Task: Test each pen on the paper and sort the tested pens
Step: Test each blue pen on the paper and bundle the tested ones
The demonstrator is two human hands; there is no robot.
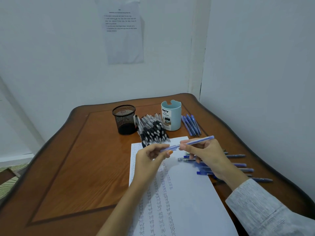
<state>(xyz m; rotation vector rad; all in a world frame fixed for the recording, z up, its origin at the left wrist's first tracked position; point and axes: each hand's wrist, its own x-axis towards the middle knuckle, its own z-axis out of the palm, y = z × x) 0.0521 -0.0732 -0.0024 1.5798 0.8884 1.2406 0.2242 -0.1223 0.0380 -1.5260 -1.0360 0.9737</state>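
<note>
A blue pen is held level above the white paper, which carries columns of the handwritten word "test". My left hand pinches its left end, where the cap sits. My right hand grips the barrel further right. Under my right hand, several blue pens lie on the table and the paper's right edge. A heap of black pens lies behind the paper. A small row of blue pens lies right of the light blue cup.
A black mesh pen cup and a light blue cup labelled "DIY" stand at the back of the brown wooden table. White walls close the corner behind and to the right. A printed sheet hangs on the wall.
</note>
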